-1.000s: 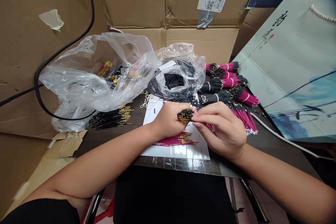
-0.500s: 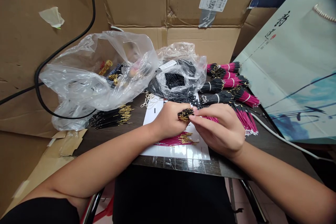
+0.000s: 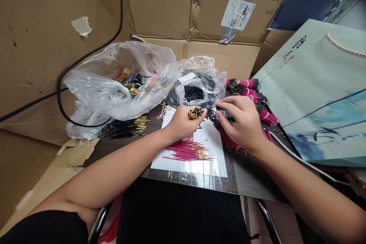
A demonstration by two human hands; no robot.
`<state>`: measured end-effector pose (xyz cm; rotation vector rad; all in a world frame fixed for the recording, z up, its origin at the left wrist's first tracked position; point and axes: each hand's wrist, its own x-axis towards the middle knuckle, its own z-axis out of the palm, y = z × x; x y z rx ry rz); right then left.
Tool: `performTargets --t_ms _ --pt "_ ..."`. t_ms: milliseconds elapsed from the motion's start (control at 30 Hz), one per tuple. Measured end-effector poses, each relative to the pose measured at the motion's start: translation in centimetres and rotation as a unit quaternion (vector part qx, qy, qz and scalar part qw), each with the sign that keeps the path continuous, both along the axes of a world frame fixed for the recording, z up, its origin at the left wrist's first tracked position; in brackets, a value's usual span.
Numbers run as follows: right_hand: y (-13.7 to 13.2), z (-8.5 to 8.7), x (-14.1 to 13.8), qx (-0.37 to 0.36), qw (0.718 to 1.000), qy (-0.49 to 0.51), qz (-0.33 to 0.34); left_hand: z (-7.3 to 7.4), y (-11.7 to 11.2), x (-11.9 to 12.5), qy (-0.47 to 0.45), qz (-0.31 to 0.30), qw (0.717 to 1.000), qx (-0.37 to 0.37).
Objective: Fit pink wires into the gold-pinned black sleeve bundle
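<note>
My left hand (image 3: 183, 122) is closed around a bundle of wires (image 3: 195, 113). Their gold terminal ends, some with black on them, stick out past the thumb; the rest is hidden in the fist. To its right, my right hand (image 3: 243, 120) has thumb and forefinger apart, close to loose small black sleeves (image 3: 211, 114). I make out nothing between those fingertips. Magenta wires with gold ends (image 3: 188, 150) lie on a white sheet (image 3: 211, 167) below the left hand. Behind both hands, a clear bag (image 3: 220, 84) holds many black sleeves (image 3: 193, 93).
Black gold-ended wires (image 3: 126, 126) lie left, before a large plastic bag (image 3: 97, 99). Tied magenta bundles (image 3: 268, 116) are at the right, by a white cable (image 3: 297, 156) and a paper bag (image 3: 309, 91). Cardboard (image 3: 160, 7) stands behind; a black cable (image 3: 121, 4) hangs left.
My right hand has left the wire ends in my left hand and moved right, its fingers now parted. The view has shifted, and more of the magenta wires on the sheet shows.
</note>
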<state>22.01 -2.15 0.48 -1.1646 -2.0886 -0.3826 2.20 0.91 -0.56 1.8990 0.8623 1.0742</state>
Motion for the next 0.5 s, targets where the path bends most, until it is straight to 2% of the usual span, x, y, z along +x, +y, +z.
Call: performTargets --t_ms 67,100,233,500 --pt "1.6 -0.3 0.3 -0.118 0.984 -0.13 0.012 0.0 0.7 -0.5 -0.015 0.046 0.999 0.02" --pt "2.2 -0.6 0.3 -0.137 0.979 -0.151 0.019 0.0 1.0 -0.6 -0.021 0.063 0.997 0.032" --pt "3.5 -1.7 -0.5 -0.157 0.97 -0.183 0.02 0.0 1.5 -0.9 -0.024 0.085 0.994 0.061" --pt "3.9 -2.2 -3.0 -0.156 0.968 -0.195 0.014 -0.1 1.6 -1.0 -0.017 0.093 0.991 0.091"
